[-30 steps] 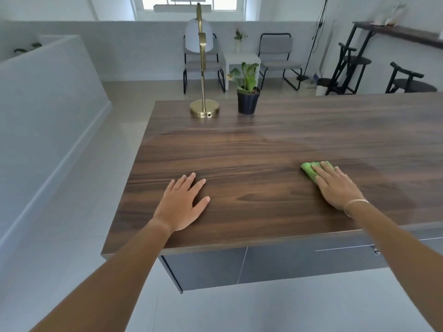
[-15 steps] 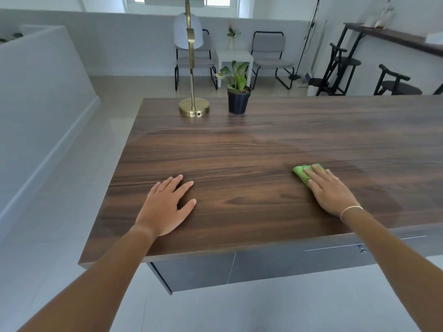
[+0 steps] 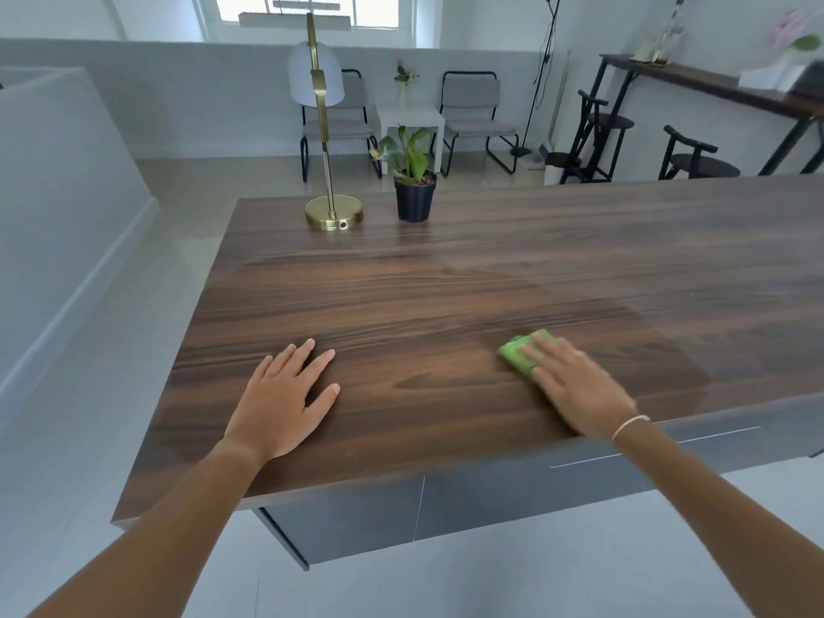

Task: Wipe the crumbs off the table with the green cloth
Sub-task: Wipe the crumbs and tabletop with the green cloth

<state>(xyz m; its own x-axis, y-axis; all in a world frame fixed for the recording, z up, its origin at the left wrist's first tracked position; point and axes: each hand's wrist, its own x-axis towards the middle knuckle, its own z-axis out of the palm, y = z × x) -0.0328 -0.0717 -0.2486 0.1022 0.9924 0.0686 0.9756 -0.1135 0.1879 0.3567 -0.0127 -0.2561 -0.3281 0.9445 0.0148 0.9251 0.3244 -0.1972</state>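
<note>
Right hand [image 3: 575, 390] lies flat on the green cloth [image 3: 519, 356]; left hand [image 3: 285, 401] is splayed, empty, on the table [image 3: 446, 283]. Risk — no crumbs discernible, so strokes may miss them.

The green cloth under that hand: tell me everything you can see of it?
The cloth is bright green, soft-looking and bunched or folded into a small pad. It lies flat on the dark wooden table, near the front edge. The right hand presses down on it, palm down, fingers spread over its top, so only its far left part shows. The picture is slightly blurred there. No crumbs are visible near it.
</note>
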